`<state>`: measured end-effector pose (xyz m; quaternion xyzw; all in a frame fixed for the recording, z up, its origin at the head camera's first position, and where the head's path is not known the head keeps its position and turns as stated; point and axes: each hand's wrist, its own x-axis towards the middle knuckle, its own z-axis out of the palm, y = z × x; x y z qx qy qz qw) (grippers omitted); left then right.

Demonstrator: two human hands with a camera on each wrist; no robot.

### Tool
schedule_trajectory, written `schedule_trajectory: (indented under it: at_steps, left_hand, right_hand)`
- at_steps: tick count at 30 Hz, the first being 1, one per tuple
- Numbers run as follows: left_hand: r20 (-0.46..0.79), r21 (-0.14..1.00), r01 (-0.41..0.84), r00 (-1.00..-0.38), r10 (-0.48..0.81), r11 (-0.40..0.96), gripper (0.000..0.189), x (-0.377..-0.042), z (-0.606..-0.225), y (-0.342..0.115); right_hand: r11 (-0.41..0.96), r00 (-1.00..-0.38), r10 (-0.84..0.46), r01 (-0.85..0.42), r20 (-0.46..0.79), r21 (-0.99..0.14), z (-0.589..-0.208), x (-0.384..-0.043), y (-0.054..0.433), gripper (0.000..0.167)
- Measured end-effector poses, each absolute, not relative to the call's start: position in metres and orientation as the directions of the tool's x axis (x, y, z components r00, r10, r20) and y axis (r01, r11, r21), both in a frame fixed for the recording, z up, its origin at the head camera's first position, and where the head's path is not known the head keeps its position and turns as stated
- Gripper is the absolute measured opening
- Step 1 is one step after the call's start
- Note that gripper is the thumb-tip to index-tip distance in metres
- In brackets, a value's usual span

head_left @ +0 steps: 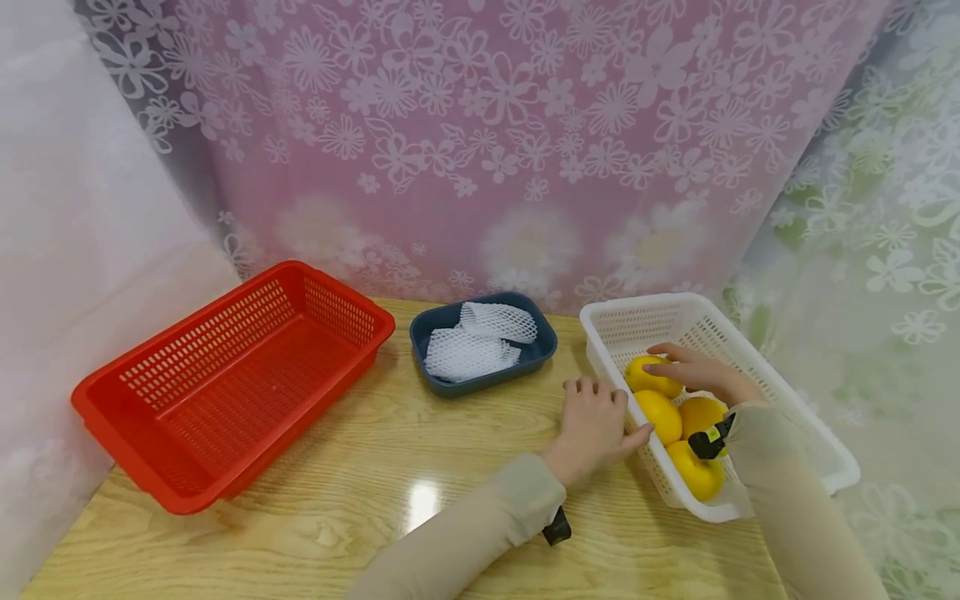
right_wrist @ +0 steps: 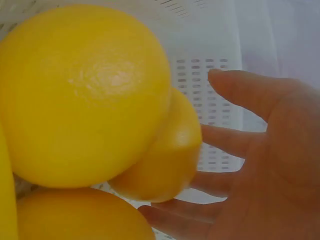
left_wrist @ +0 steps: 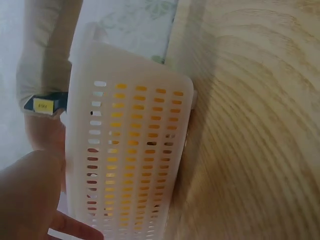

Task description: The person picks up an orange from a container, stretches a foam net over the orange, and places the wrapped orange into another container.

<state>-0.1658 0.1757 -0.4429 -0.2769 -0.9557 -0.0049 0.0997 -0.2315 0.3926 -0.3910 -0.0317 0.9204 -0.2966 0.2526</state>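
Note:
My right hand (head_left: pixel 707 373) reaches into the white plastic basket (head_left: pixel 806 433) at the right, over the farthest of several yellow citrus fruits (head_left: pixel 643 375). In the right wrist view its fingers extend beside and behind one citrus fruit (right_wrist: pixel 180 145), and the thumb stands apart from it. My left hand (head_left: pixel 594 423) is outside the basket's near left side, thumb at the rim, other fingers loosely bent above the table. The left wrist view has the slotted basket wall (left_wrist: pixel 135 70), fruit showing yellow through the slots, and part of the left hand (left_wrist: pixel 30 190) close to the rim.
A red slotted basket (head_left: pixel 225 492) stands at the left of the wooden table (head_left: pixel 337 517). Between the baskets, a small dark blue tray (head_left: pixel 487 382) holds white foam nets (head_left: pixel 468 354). Floral curtains (head_left: pixel 510 125) hang behind and at the right.

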Motion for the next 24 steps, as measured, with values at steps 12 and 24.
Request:
schedule_trajectory:
  at_steps: [12,24]
  left_hand:
    - [0.223,-0.066,0.492,-0.841,0.493,0.868,0.065,-0.161,-0.451,0.184]
    - [0.156,-0.083,0.44,-0.88,0.448,0.894,0.062,-0.157,-0.447,0.188]
  right_hand:
    - [0.798,-0.809,-0.207,0.185,-0.55,-0.574,-0.413,-0.247,0.392,0.084]
    - [0.814,-0.866,-0.201,0.112,-0.457,-0.57,-0.421,-0.251,0.394,0.075]
